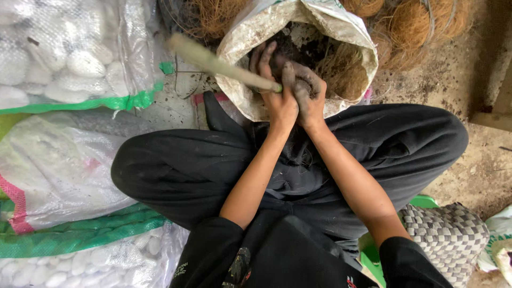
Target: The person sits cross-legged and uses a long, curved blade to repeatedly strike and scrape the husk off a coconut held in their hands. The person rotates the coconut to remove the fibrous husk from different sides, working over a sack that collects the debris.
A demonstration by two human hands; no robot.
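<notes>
Both soiled hands reach into the sack [341, 32] at twelve o'clock: left hand [278, 98] grips a stick [218, 65], right hand [309, 96] curls over fibre [341, 69]; pebble bags [64, 58] at ten.

— What sort of place?
— Looks like a garden-supply yard or nursery work corner, down on a bare dirt floor [469, 176].
— Showing it how?
— Clear sacks of white pebbles [69, 58] stacked at one side, coconut-fibre bundles [421, 26] behind, an open woven sack of dark soil [314, 48] in the middle.
</notes>
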